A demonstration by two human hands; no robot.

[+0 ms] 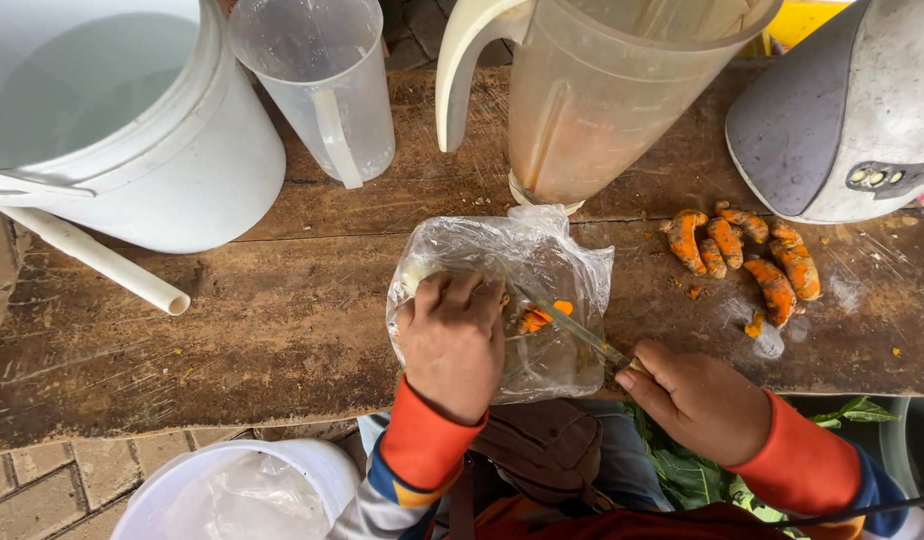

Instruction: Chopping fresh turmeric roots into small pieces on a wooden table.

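My left hand (452, 340) presses down on an orange turmeric piece (537, 317) that lies on a clear plastic bag (557, 255) spread over the worn wooden board (232, 320). My right hand (697, 398) grips a knife (572, 327) by its handle, the thin blade angled up-left across the orange piece. Several whole turmeric roots (747, 255) lie in a cluster on the board to the right, apart from both hands. Small orange scraps (754, 325) sit below them.
At the back stand a blender jug (602, 90) with orange residue, a clear measuring jug (327, 80) and a large white bucket (132, 130) with a white pipe (102, 262). A grey appliance (842, 110) sits at right. Another white bucket (242, 490) and green leaves (682, 470) lie below.
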